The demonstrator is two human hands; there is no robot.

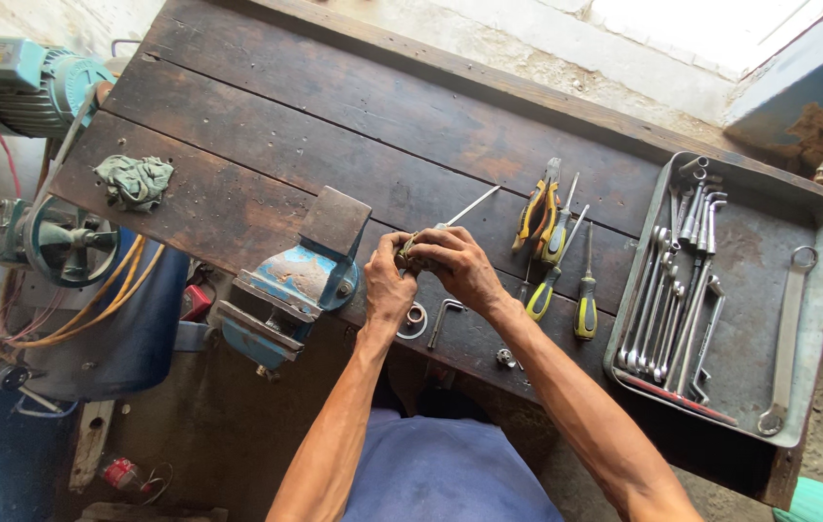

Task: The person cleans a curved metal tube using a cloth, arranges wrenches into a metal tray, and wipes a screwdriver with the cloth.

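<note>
A dark, worn plank workbench [334, 116] fills the view, and to its left stand a teal electric motor [34, 87] and a belt pulley [68, 242], well apart from the hands. On the right end of the bench lies a grey metal tray [817, 290] of spanners and hex keys; a blue bench vise [286, 295] is fixed to the near edge, just left of the hands, and a crumpled green rag [136, 181] lies further left. Pliers with orange-and-black handles [539, 208] and several yellow-handled screwdrivers [558, 271] lie in a loose row between the hands and the tray. Both hands meet above the near edge of the bench: the left hand [387, 285] and the right hand [460, 266] are curled closed around a small dull-green object [406, 253], pinched between them and mostly hidden by the fingers, so its exact kind cannot be told. A thin bright metal shaft [472, 206], seemingly a screwdriver's, sticks out from the grip; its long axis runs up and to the right, away from the person, towards the pliers. The right hand covers the shaft's near end, while the left steadies the object from the vise side. Directly below the hands, resting on the bench, are a small metal ring [415, 317], a bent hex key [445, 314] and a small nut [506, 358].
</note>
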